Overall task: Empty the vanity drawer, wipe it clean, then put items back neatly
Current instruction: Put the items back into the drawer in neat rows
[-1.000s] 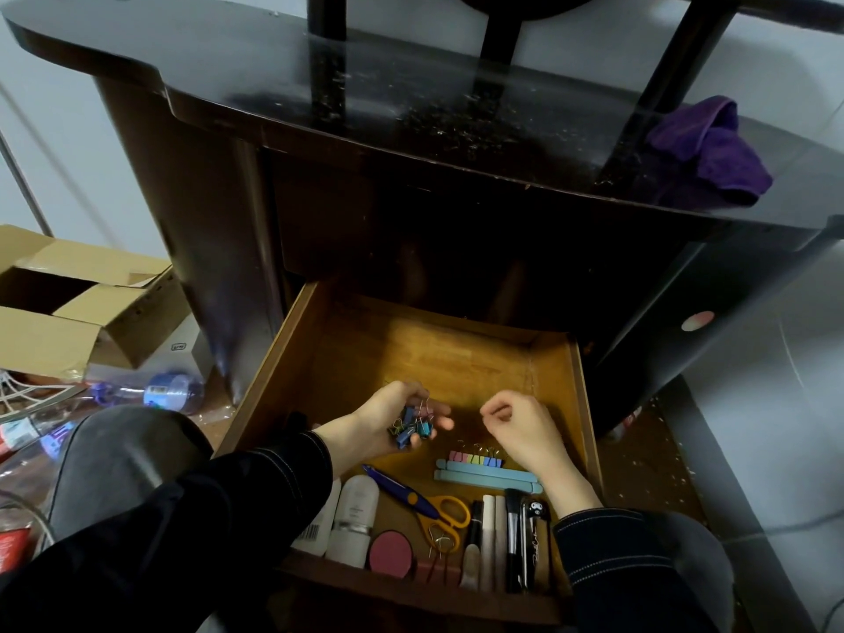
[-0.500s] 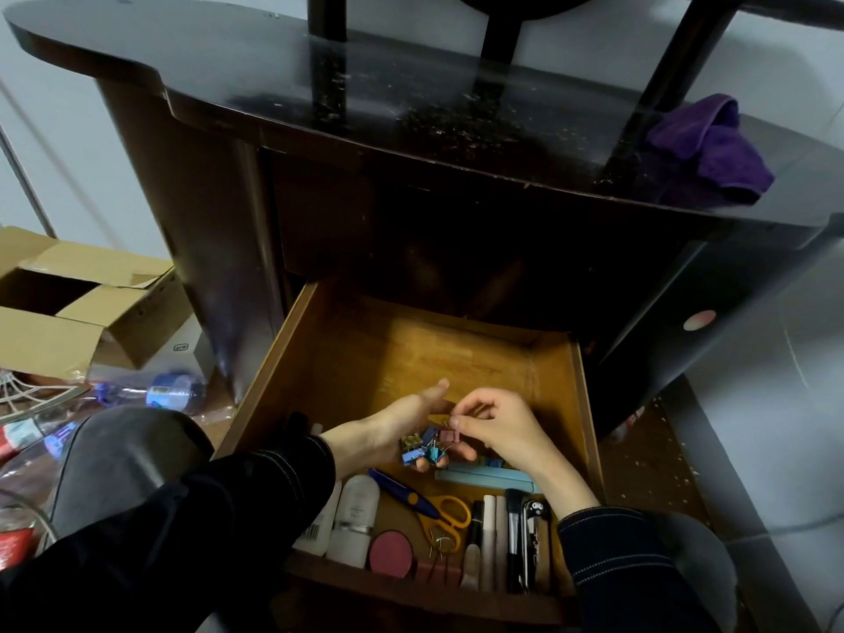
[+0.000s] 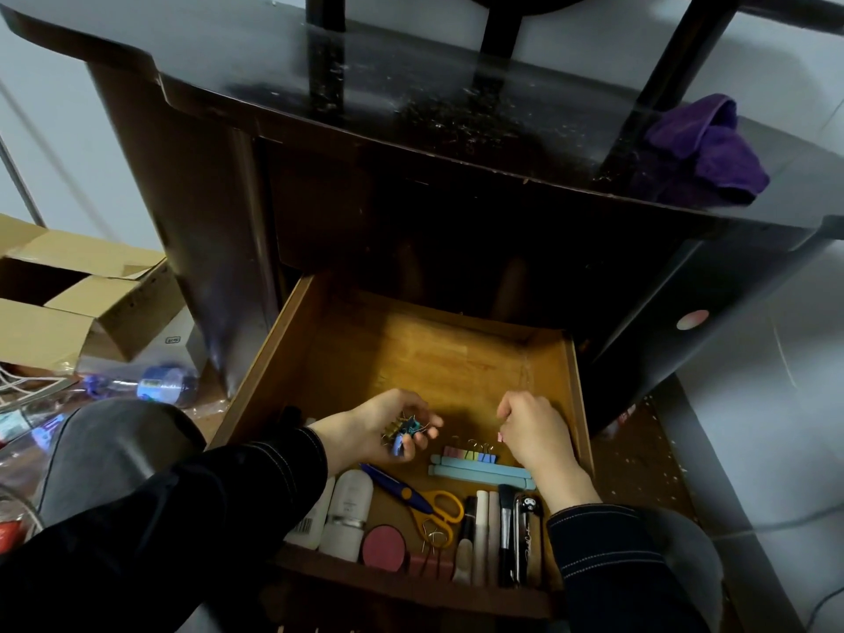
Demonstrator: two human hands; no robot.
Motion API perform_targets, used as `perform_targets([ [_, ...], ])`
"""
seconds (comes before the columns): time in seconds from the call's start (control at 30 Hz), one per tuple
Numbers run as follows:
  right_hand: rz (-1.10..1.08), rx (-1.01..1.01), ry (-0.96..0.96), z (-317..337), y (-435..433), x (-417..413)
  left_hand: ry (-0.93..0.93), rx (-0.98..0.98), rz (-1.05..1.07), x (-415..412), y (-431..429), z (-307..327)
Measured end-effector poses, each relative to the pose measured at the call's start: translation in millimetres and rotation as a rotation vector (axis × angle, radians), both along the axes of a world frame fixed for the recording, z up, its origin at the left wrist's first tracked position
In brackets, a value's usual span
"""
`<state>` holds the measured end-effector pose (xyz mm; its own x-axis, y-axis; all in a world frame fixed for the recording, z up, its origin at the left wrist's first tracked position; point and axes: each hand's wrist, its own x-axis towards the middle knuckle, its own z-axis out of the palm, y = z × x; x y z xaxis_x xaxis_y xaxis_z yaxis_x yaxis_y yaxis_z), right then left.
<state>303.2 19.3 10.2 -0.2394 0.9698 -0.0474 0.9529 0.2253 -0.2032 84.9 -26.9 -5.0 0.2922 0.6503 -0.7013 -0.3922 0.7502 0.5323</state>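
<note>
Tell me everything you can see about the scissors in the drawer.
The scissors lie closed and flat on the drawer floor, toward its front. The blade half looks blue, apparently plastic-covered; the looped handles are yellow. They lie diagonally, tip pointing back-left, near the left hand, handles front-right. A white bottle lies beside the blades and thin wire clips sit against the handles. Neither hand grips them.
</note>
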Motion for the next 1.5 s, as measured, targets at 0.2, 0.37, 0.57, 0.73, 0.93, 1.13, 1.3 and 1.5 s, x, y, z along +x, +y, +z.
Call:
perform_targets([
  [0.2, -0.009, -0.093, -0.212, 3, -2, -5, -0.147, -0.169, 0.157, -6, 3, 1],
  [0.37, -0.029, -0.145, -0.229, -2, -1, -7, -0.113, -0.187, 0.188, -6, 3, -1],
  [0.57, -0.057, -0.168, -0.158, -1, -3, -8, -0.075, -0.131, 0.156, -6, 3, -2],
  [0.73, -0.063, -0.21, -0.144, 4, -6, -9, -0.047, -0.109, 0.152, -5, 2, 0],
  [0.93, -0.071, -0.231, -0.129, 5, -7, -9, -0.017, -0.073, 0.112, -5, 1, 3],
  [1.13, 0.032, -0.212, 0.379, 6, -5, -10, 0.02, 0.03, 0.018, -1, 0, 7],
  [1.3, 0.164, -0.43, 0.669, 17, -15, -27, 0.046, 0.076, -0.013, 4, -2, 12],
  [1.5, 0.188, -0.513, 0.715, 17, -15, -26, 0.028, 0.125, -0.053, 5, -2, 13],
])
